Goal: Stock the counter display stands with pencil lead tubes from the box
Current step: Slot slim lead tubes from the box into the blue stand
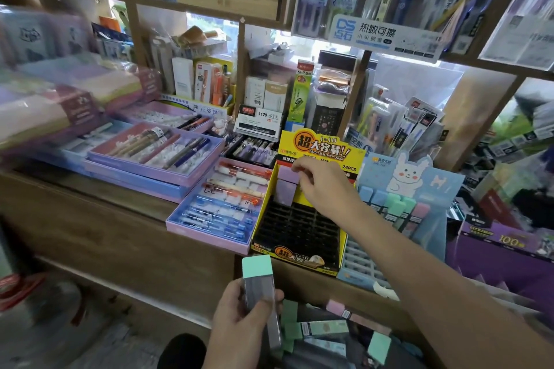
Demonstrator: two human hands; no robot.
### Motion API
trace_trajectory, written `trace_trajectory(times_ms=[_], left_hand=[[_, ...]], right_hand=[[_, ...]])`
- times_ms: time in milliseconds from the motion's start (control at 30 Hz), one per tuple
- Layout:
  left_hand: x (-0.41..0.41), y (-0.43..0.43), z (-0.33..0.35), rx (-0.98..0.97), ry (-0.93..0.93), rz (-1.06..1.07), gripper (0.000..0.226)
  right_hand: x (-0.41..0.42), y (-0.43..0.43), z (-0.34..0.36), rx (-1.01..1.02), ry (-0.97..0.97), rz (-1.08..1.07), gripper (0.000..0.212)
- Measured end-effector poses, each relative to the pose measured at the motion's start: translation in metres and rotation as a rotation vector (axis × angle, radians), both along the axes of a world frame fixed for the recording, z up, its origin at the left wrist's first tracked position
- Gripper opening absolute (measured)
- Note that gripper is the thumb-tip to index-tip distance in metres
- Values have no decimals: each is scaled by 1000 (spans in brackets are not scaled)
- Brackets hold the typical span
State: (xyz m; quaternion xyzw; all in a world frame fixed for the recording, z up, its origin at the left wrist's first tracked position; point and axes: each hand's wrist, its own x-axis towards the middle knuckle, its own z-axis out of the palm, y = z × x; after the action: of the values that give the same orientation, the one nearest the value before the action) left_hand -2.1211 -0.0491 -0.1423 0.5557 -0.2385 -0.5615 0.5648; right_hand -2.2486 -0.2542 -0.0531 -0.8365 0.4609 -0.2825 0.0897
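Left hand (239,317): grip is grasping 1 mint tube (259,284) above loose tubes (323,328).
Right hand (323,186): grip is pinching 1 purple tube (287,174) in stand (299,228) on tabletop (135,198).

The wooden counter (90,213) runs before you from the left edge of the frame to the lower right. At centre, a yellow display stand (299,257) sits on its front edge, with a blue display stand (443,186) bearing a rabbit card just to its right. A lilac pen tray (207,235) lies against the yellow stand's left side. Further left are stacked lilac and blue trays (144,169). At far right sits a purple box (494,260).
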Motion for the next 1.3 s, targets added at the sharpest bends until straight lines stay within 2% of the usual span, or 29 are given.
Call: trace_trajectory(times_ms=[167, 267, 367, 433, 567, 667, 800, 967, 1033, 1100, 1167, 1233, 1300], left_hand=[[0, 1, -3, -43, -4, 3, 21], [0, 2, -2, -73, 5, -1, 20], [0, 1, -5, -89, 5, -12, 22], [0, 1, -7, -95, 0, -29, 21], [0, 0, -12, -120, -48, -82, 27], [-2, 0, -13, -140, -75, -122, 25], [-3, 0, -14, -152, -103, -158, 34], [-2, 0, -6, -63, -25, -187, 28], [-5, 0, -2, -11, 156, -185, 27], [-5, 5, -8, -38, 317, -219, 42], [-8, 6, -6, -12, 315, -232, 37], [-10, 0, -5, -12, 267, -195, 20], [-8, -1, -7, -66, 198, -196, 33]], right_hand=[[-5, 2, 2, 64, 45, -35, 37], [-13, 14, -2, 131, -102, -41, 39], [-19, 35, -7, 281, -298, -30, 26], [-24, 51, -11, 403, -346, 6, 19], [-33, 84, -17, 569, -312, 88, 9], [-35, 100, -23, 673, -254, 163, 11], [-38, 103, -26, 803, -319, 205, 12], [-47, 100, -20, 960, -495, 291, 14], [-52, 97, -16, 968, -502, 311, 13], [-58, 94, -13, 973, -516, 318, 12], [-63, 92, -10, 998, -542, 332, 14], [-68, 92, -9, 1047, -569, 339, 18], [-72, 92, -10, 1103, -592, 341, 25]])
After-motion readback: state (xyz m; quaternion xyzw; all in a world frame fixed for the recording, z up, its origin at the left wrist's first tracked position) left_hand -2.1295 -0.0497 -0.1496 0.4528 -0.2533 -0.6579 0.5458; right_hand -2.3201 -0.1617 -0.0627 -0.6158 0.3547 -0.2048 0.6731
